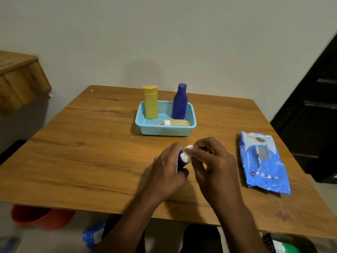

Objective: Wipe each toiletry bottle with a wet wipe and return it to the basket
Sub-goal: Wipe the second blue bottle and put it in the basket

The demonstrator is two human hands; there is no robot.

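i note left hand (166, 172) gripping small blue bottle (180, 161), long axis up and away | right hand (212, 159) pinching wet wipe (187, 155) against its top | basket (165, 131) straight ahead of both hands, left marginally nearer

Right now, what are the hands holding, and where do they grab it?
The left hand grips a small blue bottle around its body. The right hand pinches a white wet wipe against the bottle's top end.
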